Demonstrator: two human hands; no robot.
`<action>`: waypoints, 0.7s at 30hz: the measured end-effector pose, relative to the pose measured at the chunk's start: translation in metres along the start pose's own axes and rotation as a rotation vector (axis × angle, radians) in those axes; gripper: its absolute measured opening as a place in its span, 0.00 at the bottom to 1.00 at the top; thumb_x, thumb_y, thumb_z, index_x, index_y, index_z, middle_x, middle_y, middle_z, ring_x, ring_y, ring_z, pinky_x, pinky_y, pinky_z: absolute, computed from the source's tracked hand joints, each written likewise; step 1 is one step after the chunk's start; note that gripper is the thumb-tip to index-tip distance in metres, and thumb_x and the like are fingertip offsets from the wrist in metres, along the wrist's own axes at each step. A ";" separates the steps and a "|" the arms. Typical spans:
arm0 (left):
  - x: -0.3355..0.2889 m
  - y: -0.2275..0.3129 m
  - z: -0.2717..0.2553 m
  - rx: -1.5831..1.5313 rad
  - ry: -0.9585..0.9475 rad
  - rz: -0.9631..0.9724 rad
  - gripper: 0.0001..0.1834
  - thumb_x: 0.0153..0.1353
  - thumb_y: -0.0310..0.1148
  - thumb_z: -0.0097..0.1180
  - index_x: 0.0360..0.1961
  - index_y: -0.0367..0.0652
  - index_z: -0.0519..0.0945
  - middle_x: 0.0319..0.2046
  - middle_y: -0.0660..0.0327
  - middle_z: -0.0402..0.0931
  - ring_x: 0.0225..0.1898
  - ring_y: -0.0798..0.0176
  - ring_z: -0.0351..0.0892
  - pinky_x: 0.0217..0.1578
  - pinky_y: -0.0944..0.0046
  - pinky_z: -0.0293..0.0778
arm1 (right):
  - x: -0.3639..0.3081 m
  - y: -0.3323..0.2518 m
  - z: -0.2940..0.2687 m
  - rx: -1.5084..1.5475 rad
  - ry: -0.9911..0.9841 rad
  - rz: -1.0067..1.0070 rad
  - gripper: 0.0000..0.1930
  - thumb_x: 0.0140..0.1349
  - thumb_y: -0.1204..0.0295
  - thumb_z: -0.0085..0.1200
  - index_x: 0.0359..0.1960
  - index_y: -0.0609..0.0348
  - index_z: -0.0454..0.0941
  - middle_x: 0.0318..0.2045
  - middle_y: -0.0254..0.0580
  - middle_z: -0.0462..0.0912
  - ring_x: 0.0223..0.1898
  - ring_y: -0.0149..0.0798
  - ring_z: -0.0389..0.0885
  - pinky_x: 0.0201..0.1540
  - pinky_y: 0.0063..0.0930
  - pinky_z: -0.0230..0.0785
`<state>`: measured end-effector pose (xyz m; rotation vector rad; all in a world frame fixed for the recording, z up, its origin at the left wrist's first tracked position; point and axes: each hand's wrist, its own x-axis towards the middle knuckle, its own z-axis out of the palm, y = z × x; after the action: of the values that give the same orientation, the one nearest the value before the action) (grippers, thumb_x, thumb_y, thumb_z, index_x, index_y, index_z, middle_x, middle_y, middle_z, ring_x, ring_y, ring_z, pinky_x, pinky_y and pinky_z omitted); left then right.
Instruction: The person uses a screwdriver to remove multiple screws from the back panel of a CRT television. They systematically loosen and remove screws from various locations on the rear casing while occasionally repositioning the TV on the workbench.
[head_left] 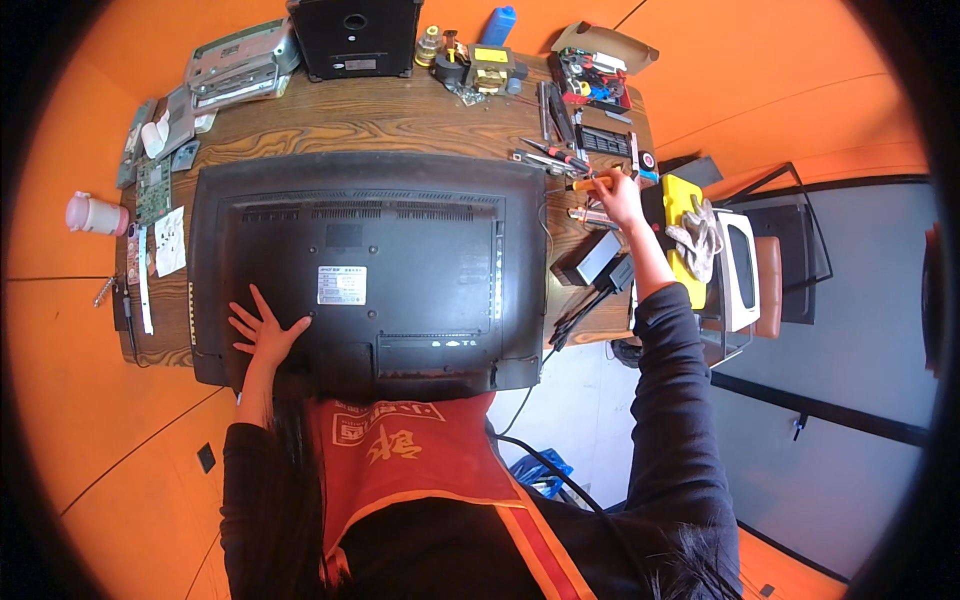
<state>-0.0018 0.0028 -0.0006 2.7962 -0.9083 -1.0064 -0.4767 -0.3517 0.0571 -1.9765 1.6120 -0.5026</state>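
A large black flat-screen television lies face down on a wooden table, its back panel up. My left hand rests flat with fingers spread on the panel's lower left part. My right hand reaches out to the right of the set and closes around a screwdriver with an orange handle, among other tools lying at the table's right edge.
Behind the set stand a black box, a grey metal chassis, a transformer and an open box of small tools. A green circuit board and a pink cup are left. A stool with gloves stands right.
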 end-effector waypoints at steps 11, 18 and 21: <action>0.003 0.000 -0.001 0.023 0.016 -0.011 0.67 0.40 0.61 0.64 0.65 0.65 0.22 0.62 0.41 0.07 0.65 0.36 0.10 0.55 0.26 0.25 | 0.011 -0.018 0.004 -0.394 -0.134 -0.112 0.14 0.58 0.65 0.54 0.36 0.66 0.76 0.23 0.52 0.81 0.28 0.40 0.83 0.33 0.30 0.74; 0.004 0.000 -0.001 0.009 0.021 0.001 0.67 0.40 0.61 0.64 0.65 0.65 0.22 0.63 0.41 0.08 0.65 0.36 0.10 0.55 0.26 0.25 | 0.025 -0.034 0.003 -0.434 -0.298 -0.128 0.14 0.57 0.62 0.55 0.30 0.63 0.77 0.31 0.53 0.80 0.37 0.51 0.79 0.39 0.38 0.71; 0.004 0.000 -0.001 0.010 0.021 0.005 0.67 0.39 0.62 0.64 0.65 0.65 0.22 0.63 0.41 0.08 0.65 0.36 0.10 0.55 0.26 0.25 | 0.027 -0.032 0.000 -0.343 -0.384 -0.300 0.13 0.56 0.64 0.55 0.33 0.62 0.76 0.34 0.52 0.81 0.41 0.49 0.79 0.42 0.36 0.70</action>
<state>0.0012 0.0007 -0.0017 2.8058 -0.9201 -0.9730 -0.4455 -0.3732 0.0756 -2.4061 1.2289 0.0606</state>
